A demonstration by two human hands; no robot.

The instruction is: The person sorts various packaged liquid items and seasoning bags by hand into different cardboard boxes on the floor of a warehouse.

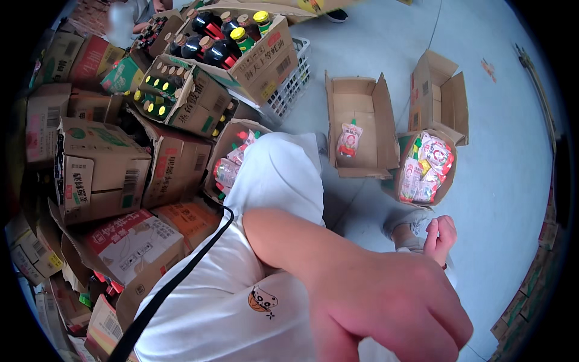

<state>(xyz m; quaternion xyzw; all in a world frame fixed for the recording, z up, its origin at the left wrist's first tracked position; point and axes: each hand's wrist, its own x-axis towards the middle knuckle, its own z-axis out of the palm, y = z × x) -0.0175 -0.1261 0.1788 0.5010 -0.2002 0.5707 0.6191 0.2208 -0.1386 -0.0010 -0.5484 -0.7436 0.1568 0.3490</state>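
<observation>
My left hand (pixel 389 303) is large and close to the camera, over my white clothing (pixel 212 312). Its back faces up and its fingers bend out of sight, so what they hold cannot be seen. Beyond it, my right hand (pixel 441 236) is curled into a loose fist beside my grey shoe (pixel 409 221), with nothing visible in it. Just above that hand stands a carton (pixel 448 192) full of spouted sauce pouches (pixel 435 154). One similar pouch (pixel 349 139) lies alone in an open carton (pixel 355 95). More pouches (pixel 228 169) fill a carton beside my knee.
Stacked cartons (pixel 104 158) crowd the left side. Dark sauce bottles (pixel 219 52) stand in a carton over a white plastic basket (pixel 291 77). Another open carton (pixel 420 90) is at the upper right. A black strap (pixel 181 276) crosses my lap. Part of another person (pixel 135 13) shows at upper left.
</observation>
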